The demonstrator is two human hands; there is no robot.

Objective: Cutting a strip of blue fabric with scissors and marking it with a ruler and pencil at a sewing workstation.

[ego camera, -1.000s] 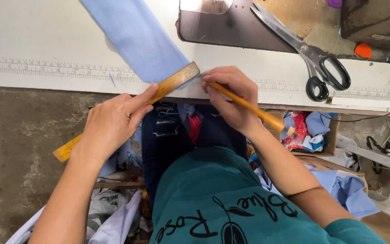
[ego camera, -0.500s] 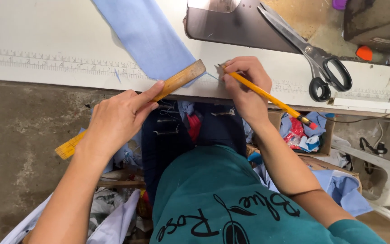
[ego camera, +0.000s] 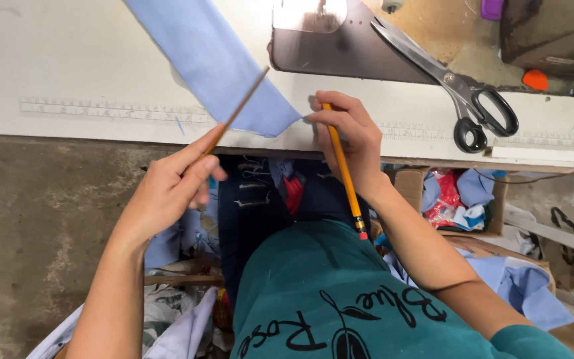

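Observation:
A strip of light blue fabric lies diagonally on the white table, its lower corner near the front edge. My left hand holds a wooden ruler turned on edge, lifted off the cloth and crossing above the strip. My right hand grips a yellow pencil with its tip at the fabric's lower corner and its eraser end pointing back at me.
Black-handled scissors lie on the sewing machine bed at the back right. A measuring scale runs along the table's front edge. Under the table stand a box of cloth scraps and more fabric pieces.
My left hand lifted the ruler off the fabric and turned it on edge. My right hand slid the pencil left to the fabric's corner.

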